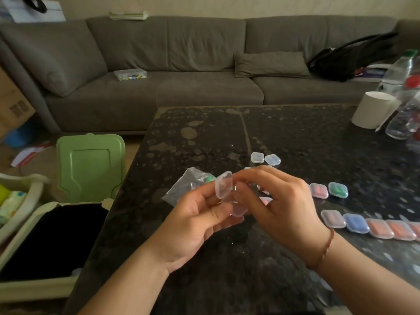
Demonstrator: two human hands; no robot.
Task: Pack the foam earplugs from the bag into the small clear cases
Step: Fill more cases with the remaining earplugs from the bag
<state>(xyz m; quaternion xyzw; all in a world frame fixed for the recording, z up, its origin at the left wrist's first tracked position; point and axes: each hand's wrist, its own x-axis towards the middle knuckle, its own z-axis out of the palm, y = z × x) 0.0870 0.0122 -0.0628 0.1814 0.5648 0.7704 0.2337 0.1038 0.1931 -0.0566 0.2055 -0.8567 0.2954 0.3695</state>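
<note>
Living room setup: dark speckled desk (284,133) in front of a grey sofa (181,53), green lid (91,164) off to the left. Left hand (195,219) held a small clear case (225,189) with its lid hinged up, fingers curled under the base; so left grip was closed around the case. Right hand (281,201) was at the open case, fingertips pinched together over it. Couldn't tell whether an earplug was between them, the fingers covered that spot.

Bag (186,185) lay on the desk just behind the left hand, crumpled clear plastic with something green (210,179) showing at its mouth. Filled cases sat to the right: a row (372,226) near the desk edge with blue and orange contents, plus a pink one (318,190) and a green one (338,189) further back. Two empty cases (265,158) lay beyond the hands.

Handling guess: case is light, thin, stiff plastic, slick, hinge likely the weak point; hold the base by its sides, not the lid. Foam plugs should be soft, squash easily and spring back, so pinch mid-body.

Hidden: case interior, more cases behind the right hand, row's right end cut off by frame.
</note>
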